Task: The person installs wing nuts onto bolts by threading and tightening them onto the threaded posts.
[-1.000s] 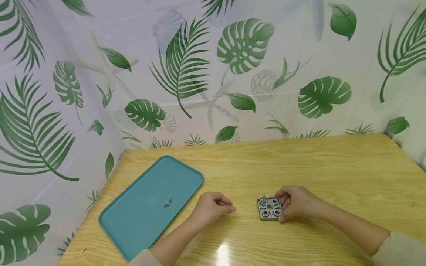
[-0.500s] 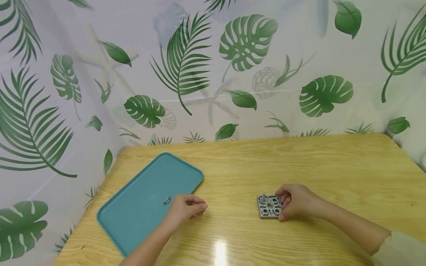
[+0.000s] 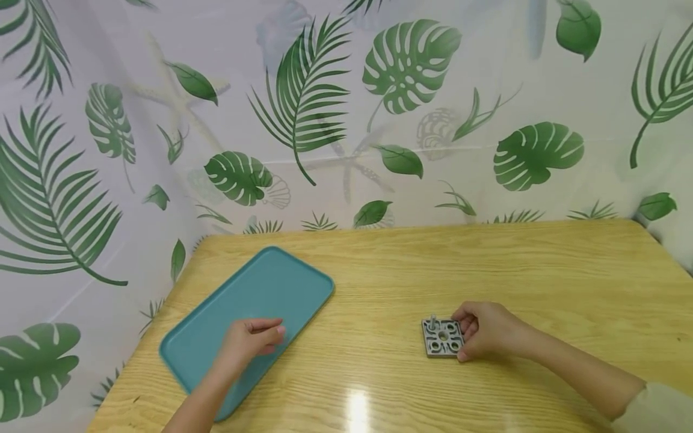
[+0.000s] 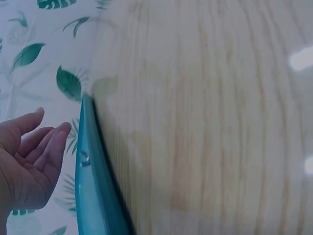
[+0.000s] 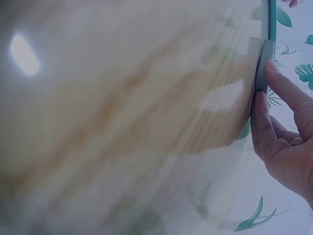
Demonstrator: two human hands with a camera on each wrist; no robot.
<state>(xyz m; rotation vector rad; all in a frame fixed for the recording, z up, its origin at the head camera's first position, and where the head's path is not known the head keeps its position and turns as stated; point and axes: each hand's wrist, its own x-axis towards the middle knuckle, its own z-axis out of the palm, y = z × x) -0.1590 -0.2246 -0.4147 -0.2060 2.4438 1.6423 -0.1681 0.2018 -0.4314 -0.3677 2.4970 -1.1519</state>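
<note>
My right hand (image 3: 489,331) pinches the right edge of a square grey metal plate (image 3: 444,346) on the table. Round holes pierce the plate, and a short metal bolt (image 3: 433,322) stands up at its far left corner. The right wrist view shows the same plate (image 5: 264,66) edge-on between thumb and fingers. Over the teal tray (image 3: 281,282), my left hand (image 3: 246,343) hovers with relaxed, slightly bent fingers and nothing held. A small metal piece like a wing nut (image 4: 85,159) lies on the tray in the left wrist view; from the head view, that hand hides it.
The wooden table (image 3: 379,288) carries the tray at the left, set at a slant. A leaf-patterned curtain (image 3: 335,120) rises along the table's back and left edges. Light glares off the tabletop near the front.
My left hand has moved left from the middle of the table to above the tray, covering the small metal piece. The right hand and the plate have stayed in place.
</note>
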